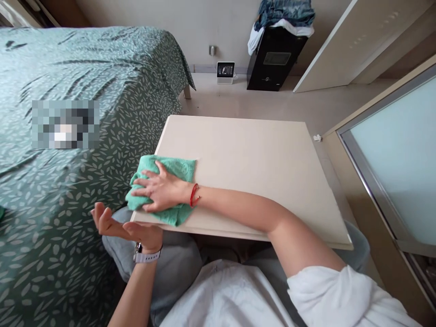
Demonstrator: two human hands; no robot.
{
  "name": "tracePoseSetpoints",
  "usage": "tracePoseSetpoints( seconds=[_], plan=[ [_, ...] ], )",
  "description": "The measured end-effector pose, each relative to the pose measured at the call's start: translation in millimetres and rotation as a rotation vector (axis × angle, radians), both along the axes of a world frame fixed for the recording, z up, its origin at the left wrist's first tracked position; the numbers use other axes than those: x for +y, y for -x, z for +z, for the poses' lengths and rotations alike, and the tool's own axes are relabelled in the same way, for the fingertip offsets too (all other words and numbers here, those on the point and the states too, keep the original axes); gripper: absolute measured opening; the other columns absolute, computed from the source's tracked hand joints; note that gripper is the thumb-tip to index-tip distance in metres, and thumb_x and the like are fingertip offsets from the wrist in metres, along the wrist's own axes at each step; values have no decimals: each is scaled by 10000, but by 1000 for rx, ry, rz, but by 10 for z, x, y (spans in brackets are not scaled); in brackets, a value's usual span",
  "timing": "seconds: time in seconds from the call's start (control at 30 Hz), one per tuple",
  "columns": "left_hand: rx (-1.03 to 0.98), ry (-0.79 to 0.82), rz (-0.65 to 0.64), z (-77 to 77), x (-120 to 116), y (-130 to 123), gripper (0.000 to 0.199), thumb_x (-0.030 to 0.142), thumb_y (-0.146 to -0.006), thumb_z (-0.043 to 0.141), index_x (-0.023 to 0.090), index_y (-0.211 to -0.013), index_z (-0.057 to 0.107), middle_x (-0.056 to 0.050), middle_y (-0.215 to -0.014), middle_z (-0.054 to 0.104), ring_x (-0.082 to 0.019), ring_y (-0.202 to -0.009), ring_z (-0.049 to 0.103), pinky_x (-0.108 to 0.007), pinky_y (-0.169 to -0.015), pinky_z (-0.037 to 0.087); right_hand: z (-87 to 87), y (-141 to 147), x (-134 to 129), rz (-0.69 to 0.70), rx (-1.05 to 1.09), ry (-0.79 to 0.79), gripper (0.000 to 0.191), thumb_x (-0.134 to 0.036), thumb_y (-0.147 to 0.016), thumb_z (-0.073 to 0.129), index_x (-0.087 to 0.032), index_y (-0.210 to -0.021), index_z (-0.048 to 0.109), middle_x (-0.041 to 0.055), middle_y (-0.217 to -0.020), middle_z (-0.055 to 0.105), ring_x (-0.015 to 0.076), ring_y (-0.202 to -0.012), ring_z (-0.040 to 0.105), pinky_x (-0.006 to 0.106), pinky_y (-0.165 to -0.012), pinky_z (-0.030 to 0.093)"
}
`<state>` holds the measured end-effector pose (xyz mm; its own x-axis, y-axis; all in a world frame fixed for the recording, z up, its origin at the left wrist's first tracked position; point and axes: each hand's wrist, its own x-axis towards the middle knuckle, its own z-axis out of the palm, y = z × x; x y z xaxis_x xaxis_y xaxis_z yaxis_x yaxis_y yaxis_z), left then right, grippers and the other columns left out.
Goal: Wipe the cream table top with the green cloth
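Observation:
Spread flat, my right hand [161, 187] presses on a green cloth [182, 170] at the near left corner of a cream tabletop [245, 154]. The cloth lies partly folded and hangs a little over the left edge. A red string bracelet [194, 195] circles my right wrist. Off the same corner, my left hand [127, 227] is held palm up with its fingers apart and curled a little, nothing in it. On the left wrist sits a watch with a pale band [147, 256].
A bed with a green leaf-pattern cover [112, 150] stands close on the left. Beyond the table are a small screen device [225, 71] and a black cabinet [275, 59] topped with folded jeans [284, 13]. At right are a door [354, 45] and a frosted-panel cabinet [402, 141].

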<state>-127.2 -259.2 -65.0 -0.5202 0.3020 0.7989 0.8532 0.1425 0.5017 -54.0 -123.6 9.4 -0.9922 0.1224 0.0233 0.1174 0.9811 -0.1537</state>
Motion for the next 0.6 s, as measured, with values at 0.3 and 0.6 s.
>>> tracePoseSetpoints(
  seconds=[0.3,0.6],
  plan=[
    [82,-152,54,-100,99,101,514,388,-1104,-12,264,-1432,365,-201,-1531,482,-349,-1590,430,-671,-1414,268,0,-309,-99,67,-14,-33,643,-374,-1170,508,-389,-1808,427,1,-1934,275,352,-1784,268,746,-1413,258],
    [-66,-309,-110,-3,110,28,350,484,-1168,325,266,-1154,599,-120,-1309,686,-333,-1403,629,-642,-1376,349,27,-656,1618,-741,10,176,706,-365,-1156,504,-255,-1841,368,80,-1962,171,388,-1794,160,770,-1409,112]
  ],
)
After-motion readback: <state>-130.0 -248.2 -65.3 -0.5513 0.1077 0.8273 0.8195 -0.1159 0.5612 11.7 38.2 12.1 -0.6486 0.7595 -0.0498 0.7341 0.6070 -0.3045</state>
